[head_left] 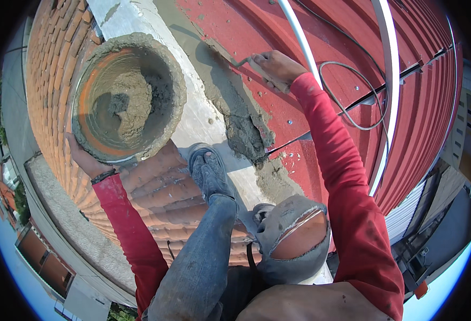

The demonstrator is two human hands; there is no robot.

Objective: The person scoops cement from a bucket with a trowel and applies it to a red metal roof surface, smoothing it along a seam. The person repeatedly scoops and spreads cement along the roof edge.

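A round orange bucket [88, 120], its rim crusted with grey mortar, tilts toward me on the left. Wet mortar [133, 99] lies inside it. My left hand [84, 156] grips the bucket's near left side, with its fingertips partly hidden behind the wall. At the upper middle, my right hand [279, 68] is closed round the handle of a trowel. The trowel's thin neck [240, 62] leads to a blade seen nearly edge-on, at a strip of wet mortar [230, 99]. That strip runs along the joint between a pale concrete ledge [200, 115] and red metal roofing [278, 115].
Orange clay roof tiles [53, 69] slope away on the left. White curved bars [390, 69] cross the red roofing, and a dark cable [326, 80] loops over it. My sandalled foot [207, 168] is on the ledge. Beyond the roof edge, a street lies far below.
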